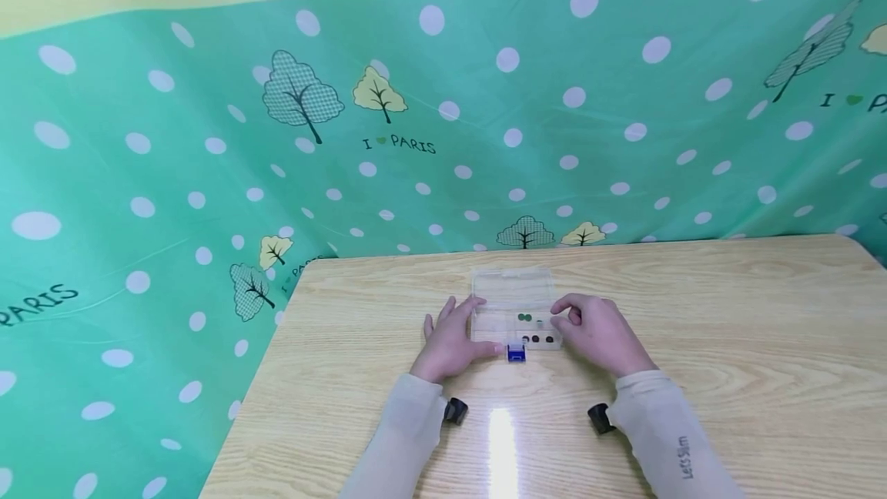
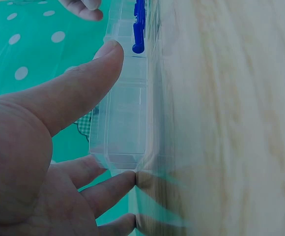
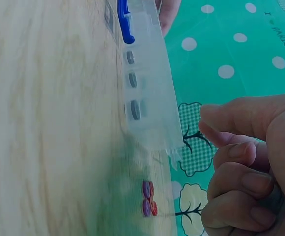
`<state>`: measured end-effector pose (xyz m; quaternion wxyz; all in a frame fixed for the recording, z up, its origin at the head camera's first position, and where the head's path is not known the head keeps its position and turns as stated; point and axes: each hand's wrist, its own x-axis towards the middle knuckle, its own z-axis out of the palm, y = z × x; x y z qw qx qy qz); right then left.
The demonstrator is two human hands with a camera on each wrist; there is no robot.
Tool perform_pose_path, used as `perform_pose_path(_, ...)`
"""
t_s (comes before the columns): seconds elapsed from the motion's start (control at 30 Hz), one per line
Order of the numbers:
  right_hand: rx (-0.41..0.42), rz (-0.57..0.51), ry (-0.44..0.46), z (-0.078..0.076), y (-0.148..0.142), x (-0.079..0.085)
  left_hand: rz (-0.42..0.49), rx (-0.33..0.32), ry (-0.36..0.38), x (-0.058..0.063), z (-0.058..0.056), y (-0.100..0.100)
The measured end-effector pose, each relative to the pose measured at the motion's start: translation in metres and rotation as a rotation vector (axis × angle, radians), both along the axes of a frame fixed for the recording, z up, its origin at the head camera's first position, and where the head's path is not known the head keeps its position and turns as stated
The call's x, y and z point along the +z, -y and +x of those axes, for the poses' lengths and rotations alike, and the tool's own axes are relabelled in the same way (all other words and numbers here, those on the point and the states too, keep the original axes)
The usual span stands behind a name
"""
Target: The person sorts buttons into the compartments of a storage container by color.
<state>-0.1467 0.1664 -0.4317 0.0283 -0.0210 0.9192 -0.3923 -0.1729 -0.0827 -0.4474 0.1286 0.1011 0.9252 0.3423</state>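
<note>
Box of clear plastic [image 1: 493,322] sits a little below and right of the middle of the head frame, on the wooden table [image 1: 728,329], with its lid [image 1: 513,291] laid back. It looks light and a bit stiff, so a bump might slide it. The lid looks thin and could crack, so hold the box low by its side walls, not by the lid or the blue latch [image 1: 516,353].

Inside are green discs [image 1: 524,317] and dark discs [image 1: 536,339]. Red and purple discs [image 3: 148,199] lie near the bottom middle of the right wrist frame. They all look tiny, hard and maybe slippery; pinch one by its edges.

The left hand [image 1: 453,341] is spread wide around the box's left end, thumb by the front edge. The right hand [image 1: 599,329] has bent fingers beside the right end; I can't tell if it pinches something tiny.
</note>
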Motion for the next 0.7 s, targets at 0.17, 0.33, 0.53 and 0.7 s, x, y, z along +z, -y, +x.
perform_pose_path(0.17,-0.011,0.0,-0.005,0.0,-0.006,-0.001,0.002,0.002,0.002,0.0,0.0,0.0)
perform_pose_path(0.33,-0.025,0.01,-0.016,-0.001,-0.011,-0.002,0.002,0.002,0.002,0.0,0.0,0.0)
perform_pose_path(0.53,-0.031,0.02,-0.031,-0.002,-0.017,-0.005,0.008,0.001,0.001,0.0,0.0,0.0)
perform_pose_path(0.7,-0.043,0.028,-0.039,-0.002,-0.02,-0.006,0.005,0.001,0.002,0.0,0.0,0.0)
